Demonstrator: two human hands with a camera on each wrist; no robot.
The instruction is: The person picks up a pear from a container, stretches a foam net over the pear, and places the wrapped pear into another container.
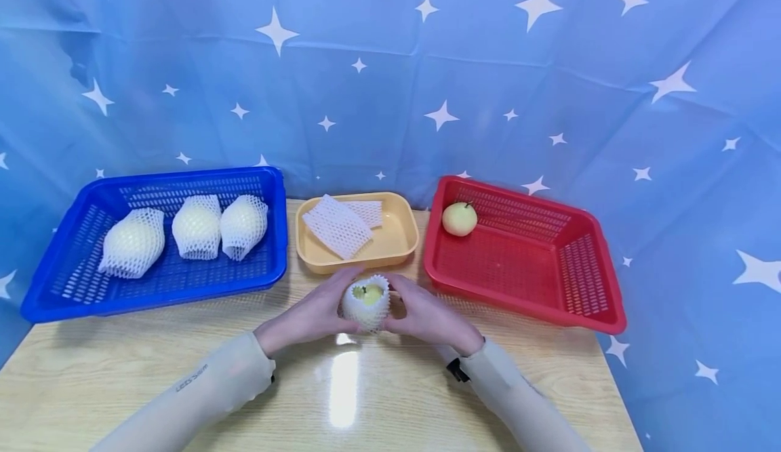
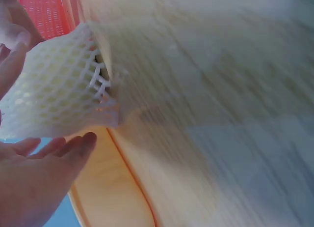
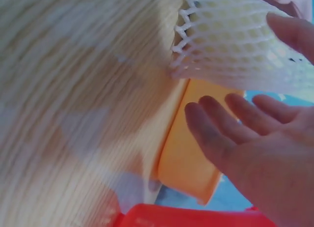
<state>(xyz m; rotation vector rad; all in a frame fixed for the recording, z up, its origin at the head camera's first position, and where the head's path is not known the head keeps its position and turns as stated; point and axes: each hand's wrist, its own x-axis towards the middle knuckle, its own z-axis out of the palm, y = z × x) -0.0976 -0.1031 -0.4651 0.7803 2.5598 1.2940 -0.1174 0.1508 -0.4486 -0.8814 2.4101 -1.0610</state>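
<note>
A pale yellow-green pear (image 1: 371, 294) in a white foam net stands stem up between the two hands, close over the table. My left hand (image 1: 314, 310) cups it from the left, thumb on the near side and fingers on the far side. From the right, my right hand (image 1: 430, 316) holds it between thumb and fingers. In the right wrist view, the thumb (image 3: 292, 33) lies against the net, and the fingers (image 3: 216, 124) extend along its far side. The net's lower edge (image 2: 104, 89) shows its open mesh in the left wrist view.
A blue basket (image 1: 165, 296) at left holds three netted fruits (image 1: 196, 225). Behind the hands, a yellow tray (image 1: 399, 235) contains flat foam nets (image 1: 338, 225). At right, a red basket (image 1: 506, 265) has one bare pear (image 1: 459, 219). A starry blue curtain (image 1: 378, 79) hangs behind the table.
</note>
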